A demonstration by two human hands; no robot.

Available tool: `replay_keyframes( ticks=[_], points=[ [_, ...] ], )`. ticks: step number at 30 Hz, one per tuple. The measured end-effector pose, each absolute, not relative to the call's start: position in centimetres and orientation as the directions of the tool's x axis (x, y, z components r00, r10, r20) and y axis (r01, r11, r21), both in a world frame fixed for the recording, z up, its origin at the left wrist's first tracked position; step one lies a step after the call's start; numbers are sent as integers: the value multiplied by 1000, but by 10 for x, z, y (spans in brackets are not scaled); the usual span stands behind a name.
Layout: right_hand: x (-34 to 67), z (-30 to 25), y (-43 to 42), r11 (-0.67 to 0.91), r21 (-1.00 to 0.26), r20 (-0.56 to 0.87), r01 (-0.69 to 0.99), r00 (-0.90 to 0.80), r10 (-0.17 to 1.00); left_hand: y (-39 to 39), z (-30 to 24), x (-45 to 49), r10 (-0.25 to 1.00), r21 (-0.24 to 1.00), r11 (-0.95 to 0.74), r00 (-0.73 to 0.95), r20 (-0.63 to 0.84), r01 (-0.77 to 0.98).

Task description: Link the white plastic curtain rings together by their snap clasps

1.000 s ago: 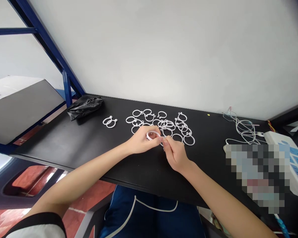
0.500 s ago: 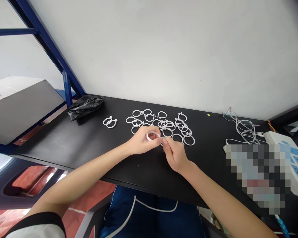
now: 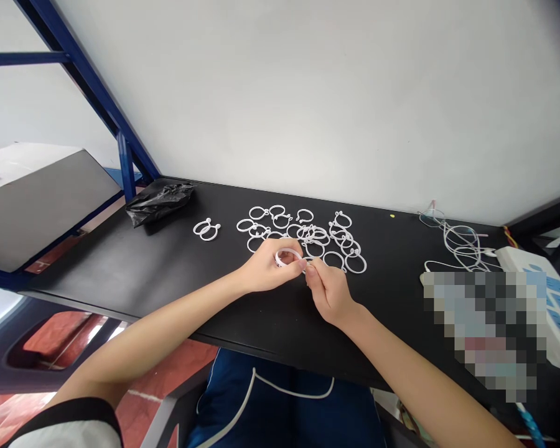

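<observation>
Over the black table (image 3: 135, 267), my left hand (image 3: 264, 269) is closed around a white plastic ring (image 3: 288, 256). My right hand (image 3: 329, 291) meets it from the right, with fingertips pinched at the ring's near edge. Just behind both hands lies a spread of several loose white rings (image 3: 315, 236). A separate pair of white rings (image 3: 206, 229) rests further left on the table.
A crumpled black plastic bag (image 3: 160, 200) lies at the table's back left. White cables (image 3: 462, 244) and a white power strip (image 3: 541, 280) sit at the right, beside a blurred-out patch. A blue metal frame (image 3: 98, 93) rises at the left.
Both hands stay together on the ring; my right hand has edged slightly up and left toward it. Nothing else has moved.
</observation>
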State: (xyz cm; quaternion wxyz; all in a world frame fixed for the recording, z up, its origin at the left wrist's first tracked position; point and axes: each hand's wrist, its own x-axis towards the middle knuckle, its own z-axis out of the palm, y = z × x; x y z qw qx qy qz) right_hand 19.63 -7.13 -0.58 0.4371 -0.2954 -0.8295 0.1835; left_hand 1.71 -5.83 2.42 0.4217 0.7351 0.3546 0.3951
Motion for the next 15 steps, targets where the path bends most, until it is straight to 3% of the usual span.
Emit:
replay_keyframes(
  ticks=[15],
  points=[
    [197,-9,-72,720,-615,572,322,-445,688,-58,24,18,859,891,-398,430,279,218]
  ],
)
